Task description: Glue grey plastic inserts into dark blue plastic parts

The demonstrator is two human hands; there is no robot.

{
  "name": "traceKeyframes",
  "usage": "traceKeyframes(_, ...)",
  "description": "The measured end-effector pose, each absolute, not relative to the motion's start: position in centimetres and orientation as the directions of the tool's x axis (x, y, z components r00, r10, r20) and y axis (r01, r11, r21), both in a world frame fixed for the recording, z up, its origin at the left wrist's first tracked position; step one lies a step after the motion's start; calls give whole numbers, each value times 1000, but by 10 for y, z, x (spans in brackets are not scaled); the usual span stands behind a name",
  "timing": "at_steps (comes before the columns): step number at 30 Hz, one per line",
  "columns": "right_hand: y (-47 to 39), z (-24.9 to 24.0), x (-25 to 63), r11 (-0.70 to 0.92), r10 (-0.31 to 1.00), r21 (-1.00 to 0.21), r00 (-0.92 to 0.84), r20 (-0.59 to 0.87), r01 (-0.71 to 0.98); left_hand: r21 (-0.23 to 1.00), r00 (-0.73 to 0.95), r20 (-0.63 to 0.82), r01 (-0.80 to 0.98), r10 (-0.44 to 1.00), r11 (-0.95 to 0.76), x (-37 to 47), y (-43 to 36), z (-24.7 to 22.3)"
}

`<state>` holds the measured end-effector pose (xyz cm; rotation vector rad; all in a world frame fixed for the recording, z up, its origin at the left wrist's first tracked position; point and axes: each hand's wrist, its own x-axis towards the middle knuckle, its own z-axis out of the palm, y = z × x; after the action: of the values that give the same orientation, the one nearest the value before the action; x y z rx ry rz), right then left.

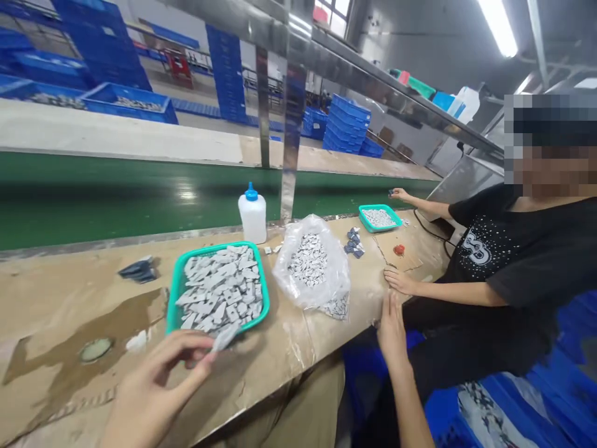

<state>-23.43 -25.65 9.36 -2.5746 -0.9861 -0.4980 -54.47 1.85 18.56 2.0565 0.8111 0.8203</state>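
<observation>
My left hand (161, 379) pinches a small pale grey piece (226, 336) between thumb and fingertips. It is held just over the near rim of a green plastic basket (267, 298). Many similar flat, angular grey-white pieces (221, 283) fill that basket. At the table's front edge, my right hand (392, 330) has its fingers stretched out, with nothing visible in it. A co-worker's hand (401, 282) rests on the table just beyond my right fingertips. Between my hands, a clear plastic bag (290, 289) stands rolled open, full of tiny white pieces (308, 261).
A white bottle (252, 218) with a blue cap stands behind the basket. Dark scraps (138, 269) lie at left, near a round pale disc (96, 350) on wet-looking cardboard. A smaller green basket (380, 219) sits by the co-worker (499, 249). A metal post (290, 143) rises behind the bag.
</observation>
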Motion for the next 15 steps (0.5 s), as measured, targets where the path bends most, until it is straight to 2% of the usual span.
traceKeyframes(2,-241,108,-284,-660,380,-513,833,402,549,851,598,265,225,757,-475,-542,-2,191)
traceKeyframes(3,-232,116,-311,-577,348,-654,872,344,489,858,588,283,199,758,-474,-540,-11,194)
traceKeyframes(4,-222,125,-337,-473,335,-774,898,285,422,860,570,311,171,760,-480,-539,-19,196)
traceKeyframes(6,-203,141,-385,-247,381,-952,922,74,178,845,546,373,133,750,-518,-537,-33,200)
traceKeyframes(8,-184,153,-420,-79,547,-993,829,-119,-91,803,525,448,121,724,-584,-538,-45,205)
traceKeyframes(9,-175,156,-433,4,618,-979,770,-157,-202,773,512,489,119,706,-623,-539,-50,206)
traceKeyframes(12,-152,157,-454,169,752,-878,635,-180,-448,686,478,593,121,648,-717,-546,-62,210)
traceKeyframes(15,-140,150,-463,196,831,-792,527,-179,-578,665,471,605,144,642,-733,-554,-66,210)
